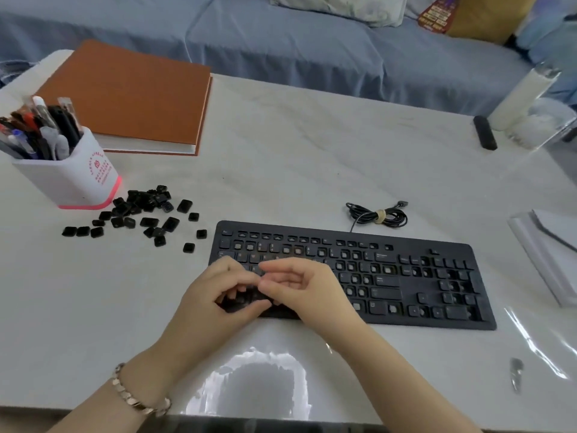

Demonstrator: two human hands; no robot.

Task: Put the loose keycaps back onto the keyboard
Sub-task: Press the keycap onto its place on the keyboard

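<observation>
Two hands at the left end of the keyboard (390, 285), left hand (215, 295) and right hand (303, 289) touching, fingers (281, 270) curled, grip unclear, loose keycaps (140, 210) scattered further left on desk (296, 157).

Table (296, 157), keyboard (406, 276), loose keycaps (140, 214), orange book (131, 95)

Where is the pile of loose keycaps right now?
In the head view, the loose keycaps lie scattered on the table, left of the keyboard and beside the white pen holder.
</observation>
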